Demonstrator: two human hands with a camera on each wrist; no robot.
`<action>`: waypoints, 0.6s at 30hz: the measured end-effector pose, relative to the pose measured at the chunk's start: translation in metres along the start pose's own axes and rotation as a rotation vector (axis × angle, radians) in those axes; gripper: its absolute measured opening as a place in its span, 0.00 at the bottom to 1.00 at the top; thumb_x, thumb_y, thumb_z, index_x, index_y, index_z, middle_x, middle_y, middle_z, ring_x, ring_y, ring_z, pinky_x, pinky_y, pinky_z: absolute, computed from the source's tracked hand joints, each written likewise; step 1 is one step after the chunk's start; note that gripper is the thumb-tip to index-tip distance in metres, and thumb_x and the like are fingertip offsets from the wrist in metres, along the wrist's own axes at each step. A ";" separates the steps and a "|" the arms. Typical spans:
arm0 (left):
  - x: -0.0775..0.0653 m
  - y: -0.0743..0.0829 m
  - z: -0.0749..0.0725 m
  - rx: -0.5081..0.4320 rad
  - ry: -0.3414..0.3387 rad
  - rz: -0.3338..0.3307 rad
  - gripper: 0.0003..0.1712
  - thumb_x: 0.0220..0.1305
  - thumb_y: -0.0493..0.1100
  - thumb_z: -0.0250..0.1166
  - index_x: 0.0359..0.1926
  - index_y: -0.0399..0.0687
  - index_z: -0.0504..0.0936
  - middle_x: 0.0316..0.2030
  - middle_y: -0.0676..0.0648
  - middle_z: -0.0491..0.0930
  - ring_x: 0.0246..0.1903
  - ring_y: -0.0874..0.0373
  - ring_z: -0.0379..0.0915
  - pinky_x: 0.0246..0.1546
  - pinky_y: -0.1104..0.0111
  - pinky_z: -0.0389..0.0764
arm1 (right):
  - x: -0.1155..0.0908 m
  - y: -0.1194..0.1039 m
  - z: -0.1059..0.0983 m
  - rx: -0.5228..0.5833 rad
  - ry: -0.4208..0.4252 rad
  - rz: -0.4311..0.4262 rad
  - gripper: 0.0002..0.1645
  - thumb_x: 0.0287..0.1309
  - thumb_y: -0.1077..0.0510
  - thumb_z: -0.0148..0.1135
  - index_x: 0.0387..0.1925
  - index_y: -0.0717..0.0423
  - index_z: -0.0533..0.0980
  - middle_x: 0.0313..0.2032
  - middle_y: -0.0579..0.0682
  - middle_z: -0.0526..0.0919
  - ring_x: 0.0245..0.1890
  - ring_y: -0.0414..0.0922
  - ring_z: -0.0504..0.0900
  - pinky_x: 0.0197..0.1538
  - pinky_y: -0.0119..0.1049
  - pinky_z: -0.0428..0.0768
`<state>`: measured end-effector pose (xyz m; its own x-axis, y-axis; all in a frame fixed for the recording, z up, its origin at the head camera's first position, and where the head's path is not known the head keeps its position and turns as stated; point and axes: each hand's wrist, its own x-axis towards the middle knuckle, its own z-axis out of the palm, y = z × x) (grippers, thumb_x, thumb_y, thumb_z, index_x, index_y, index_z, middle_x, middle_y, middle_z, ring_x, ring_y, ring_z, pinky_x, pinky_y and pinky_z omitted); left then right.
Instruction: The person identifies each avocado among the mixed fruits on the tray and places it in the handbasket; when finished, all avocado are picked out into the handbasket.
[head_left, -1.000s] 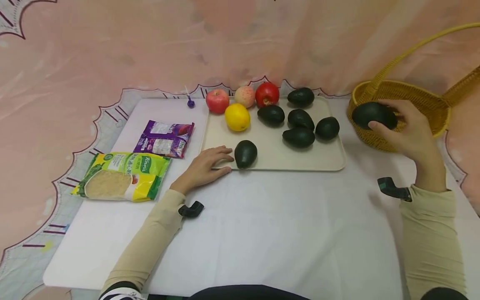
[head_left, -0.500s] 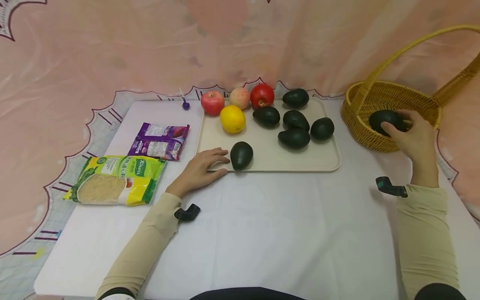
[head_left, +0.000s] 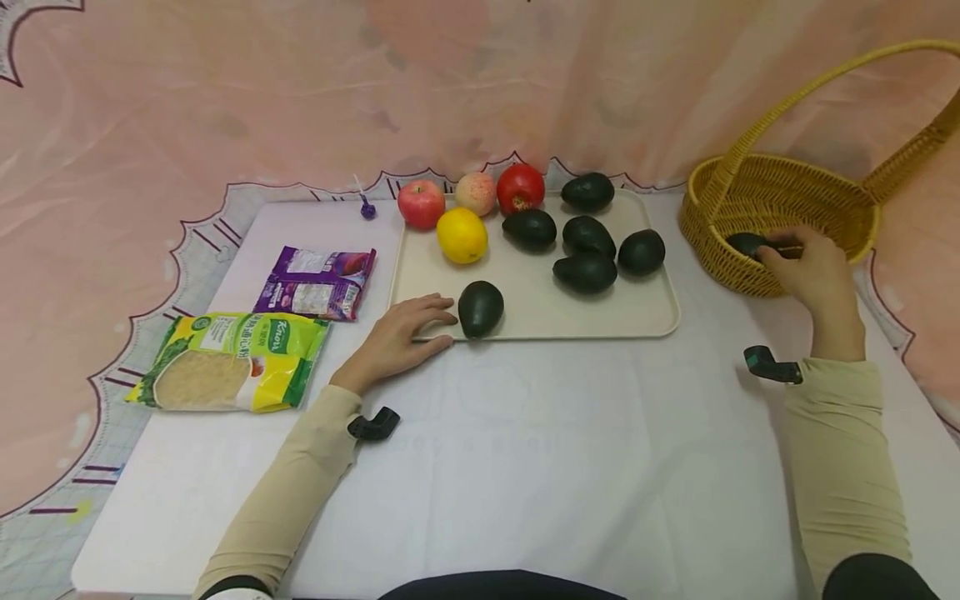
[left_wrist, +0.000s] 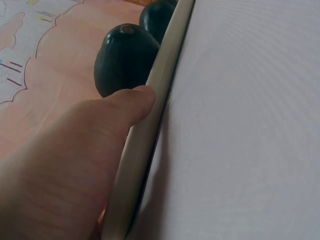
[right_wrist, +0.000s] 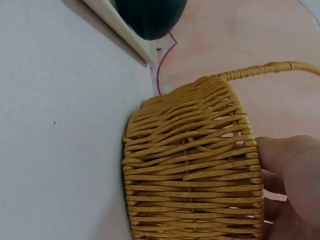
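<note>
Inside the yellow wicker basket [head_left: 742,271] at the right, my right hand [head_left: 813,271] holds a dark green avocado [head_left: 746,243], whose lower part the rim hides. In the right wrist view the fingers [right_wrist: 280,155] reach over the basket's edge. My left hand [head_left: 397,337] rests on the near left edge of the beige tray [head_left: 637,321], its fingers fairly straight. Just right of those fingers lies a single avocado [head_left: 481,309], also visible beyond the thumb in the left wrist view. Several more avocados [head_left: 585,272] lie toward the tray's right side.
At the tray's back left are a red apple [head_left: 422,205], a peach [head_left: 476,194], a pomegranate [head_left: 521,188] and a lemon [head_left: 462,236]. Left of the tray lie a purple packet [head_left: 317,283], a yellow-green Knorr bag [head_left: 236,362] and a small purple lollipop [head_left: 367,208]. The basket's tall handle [head_left: 832,79] arches up.
My right hand has carried the avocado from above the basket's left rim down into the basket. The left hand has stayed at the tray's edge.
</note>
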<state>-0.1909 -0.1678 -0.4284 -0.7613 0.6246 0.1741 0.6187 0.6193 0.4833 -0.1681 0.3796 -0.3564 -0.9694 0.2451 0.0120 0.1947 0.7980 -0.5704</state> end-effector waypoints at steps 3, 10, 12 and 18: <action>-0.001 0.000 0.001 -0.005 -0.001 -0.002 0.18 0.62 0.55 0.62 0.51 0.58 0.80 0.63 0.52 0.71 0.69 0.53 0.58 0.68 0.51 0.57 | -0.001 0.000 0.001 0.000 0.008 -0.013 0.33 0.65 0.42 0.46 0.60 0.64 0.67 0.55 0.71 0.71 0.54 0.66 0.70 0.42 0.50 0.70; -0.001 0.000 0.001 -0.004 0.000 -0.001 0.18 0.62 0.56 0.62 0.52 0.59 0.80 0.64 0.52 0.70 0.69 0.54 0.57 0.68 0.51 0.57 | -0.003 -0.004 0.005 0.014 0.073 -0.096 0.28 0.65 0.46 0.49 0.57 0.63 0.70 0.53 0.70 0.74 0.53 0.64 0.71 0.47 0.53 0.69; -0.001 0.000 0.001 -0.003 0.002 0.000 0.18 0.62 0.56 0.62 0.52 0.60 0.80 0.64 0.52 0.70 0.69 0.54 0.57 0.68 0.51 0.57 | -0.003 -0.008 0.006 0.021 0.099 -0.119 0.27 0.65 0.48 0.49 0.56 0.63 0.71 0.53 0.69 0.75 0.52 0.62 0.72 0.51 0.55 0.67; -0.001 -0.001 0.001 -0.003 0.001 -0.002 0.18 0.62 0.56 0.61 0.52 0.60 0.80 0.64 0.52 0.70 0.69 0.54 0.57 0.68 0.51 0.57 | -0.004 -0.019 0.013 0.031 0.188 -0.172 0.23 0.63 0.51 0.52 0.52 0.64 0.74 0.49 0.67 0.77 0.49 0.59 0.73 0.50 0.43 0.67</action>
<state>-0.1902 -0.1686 -0.4294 -0.7628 0.6228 0.1739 0.6164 0.6192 0.4864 -0.1703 0.3562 -0.3560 -0.9423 0.2077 0.2624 0.0215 0.8200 -0.5719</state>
